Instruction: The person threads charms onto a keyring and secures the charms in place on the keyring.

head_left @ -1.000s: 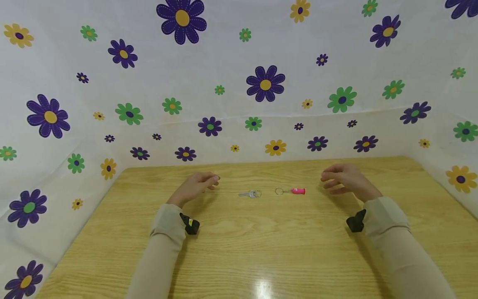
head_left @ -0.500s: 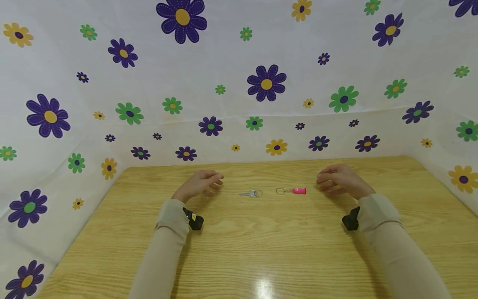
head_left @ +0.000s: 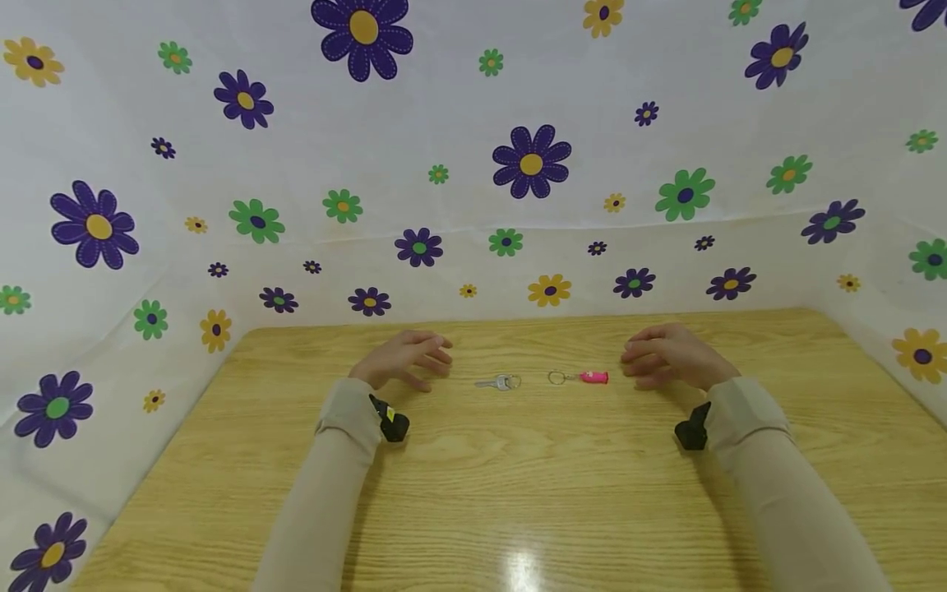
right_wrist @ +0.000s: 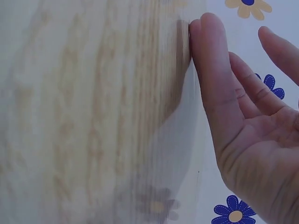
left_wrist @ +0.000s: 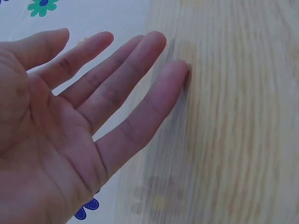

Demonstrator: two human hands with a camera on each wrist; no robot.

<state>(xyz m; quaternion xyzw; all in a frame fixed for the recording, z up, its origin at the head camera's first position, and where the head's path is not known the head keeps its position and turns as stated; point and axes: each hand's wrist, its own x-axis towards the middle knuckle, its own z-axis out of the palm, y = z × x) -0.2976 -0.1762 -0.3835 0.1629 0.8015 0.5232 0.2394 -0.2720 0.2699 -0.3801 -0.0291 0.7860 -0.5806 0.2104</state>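
Note:
A silver key with a small split ring lies flat on the wooden table, its blade toward the left. To its right is a key ring on a short chain, ending in a bright pink charm. My left hand is left of the key, apart from it, fingers spread and relaxed; in the left wrist view its palm holds nothing. Just right of the pink charm, my right hand has its fingers loosely bent. The right wrist view shows that hand's fingers over the table edge, holding nothing.
A white cloth printed with purple, green and yellow flowers hangs behind the table and along both sides. Each wrist carries a black camera; one is on the left cuff, the other on the right cuff.
Both hands have drifted slightly inward, the left toward the key and the right toward the pink charm. The left hand's fingers have spread more. Key and charm lie still on the table.

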